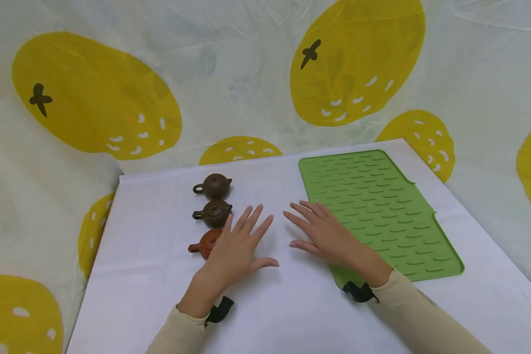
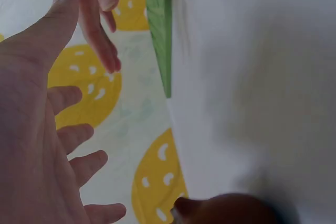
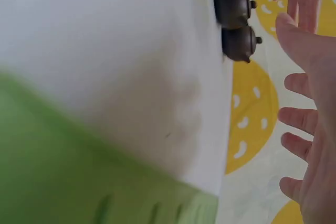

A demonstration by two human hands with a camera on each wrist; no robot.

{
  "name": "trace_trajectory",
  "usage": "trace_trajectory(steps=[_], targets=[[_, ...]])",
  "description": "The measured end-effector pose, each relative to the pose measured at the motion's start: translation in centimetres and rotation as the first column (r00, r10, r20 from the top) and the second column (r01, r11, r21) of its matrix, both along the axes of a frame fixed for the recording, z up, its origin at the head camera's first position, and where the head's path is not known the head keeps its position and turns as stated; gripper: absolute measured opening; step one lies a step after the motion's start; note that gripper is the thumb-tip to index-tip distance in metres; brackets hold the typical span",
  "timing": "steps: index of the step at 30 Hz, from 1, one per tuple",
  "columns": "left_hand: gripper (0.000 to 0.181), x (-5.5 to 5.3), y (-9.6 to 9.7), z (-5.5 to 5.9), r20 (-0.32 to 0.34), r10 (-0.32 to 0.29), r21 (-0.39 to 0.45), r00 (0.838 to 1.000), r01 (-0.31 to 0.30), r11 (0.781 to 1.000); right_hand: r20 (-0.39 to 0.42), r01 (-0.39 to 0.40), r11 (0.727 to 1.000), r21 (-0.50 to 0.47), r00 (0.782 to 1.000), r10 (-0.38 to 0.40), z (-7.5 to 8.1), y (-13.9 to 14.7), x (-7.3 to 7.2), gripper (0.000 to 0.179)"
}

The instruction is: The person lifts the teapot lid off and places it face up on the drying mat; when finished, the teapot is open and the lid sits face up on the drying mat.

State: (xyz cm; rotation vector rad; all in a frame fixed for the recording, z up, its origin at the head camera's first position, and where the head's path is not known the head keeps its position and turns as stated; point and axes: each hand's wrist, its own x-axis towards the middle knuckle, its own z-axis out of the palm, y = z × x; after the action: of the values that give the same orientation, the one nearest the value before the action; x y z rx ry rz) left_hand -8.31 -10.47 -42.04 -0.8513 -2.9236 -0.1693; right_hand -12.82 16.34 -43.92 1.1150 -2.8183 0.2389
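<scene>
Three small teapots stand in a column on the left half of the white table: a dark brown teapot [image 1: 216, 186] at the back, another dark brown teapot [image 1: 217, 213] in the middle and a reddish-brown teapot [image 1: 207, 243] in front. My left hand [image 1: 236, 248], fingers spread, hovers beside the reddish-brown one and hides part of it in the head view. Over the left edge of a green ribbed mat [image 1: 363, 196] my right hand [image 1: 325, 231] is held with its fingers extended. Both hands hold nothing.
White cloth covers the table [image 1: 150, 285]. Behind and around it hangs a pale curtain [image 1: 230, 73] printed with large yellow fruit. The green mat takes up much of the table's right side, with notches along its right edge.
</scene>
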Motion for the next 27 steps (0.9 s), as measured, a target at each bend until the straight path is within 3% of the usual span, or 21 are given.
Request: trace_trajectory(steps=[8,14,19,27], targets=[[0.091,0.4,-2.0,2.1,-0.076,0.04,0.04,0.996,-0.037,0.999,-0.064,-0.092,0.996,-0.016,0.994,0.091,2.1,-3.4,-1.1,0.062],[0.084,1.0,-4.0,2.9,-0.116,0.114,0.147,0.987,-0.096,0.984,-0.057,-0.159,0.985,-0.065,0.986,0.156,3.2,-6.8,-1.8,0.051],[0.085,1.4,-6.0,3.0,-0.086,0.216,0.204,0.973,-0.195,0.959,-0.032,-0.192,0.976,-0.099,0.981,0.19,3.4,-9.4,-2.2,0.046],[0.077,1.7,-9.0,2.0,-0.092,0.339,0.279,0.936,-0.303,0.911,0.102,-0.182,0.978,-0.104,0.976,0.192,2.8,-13.1,-2.4,0.047]])
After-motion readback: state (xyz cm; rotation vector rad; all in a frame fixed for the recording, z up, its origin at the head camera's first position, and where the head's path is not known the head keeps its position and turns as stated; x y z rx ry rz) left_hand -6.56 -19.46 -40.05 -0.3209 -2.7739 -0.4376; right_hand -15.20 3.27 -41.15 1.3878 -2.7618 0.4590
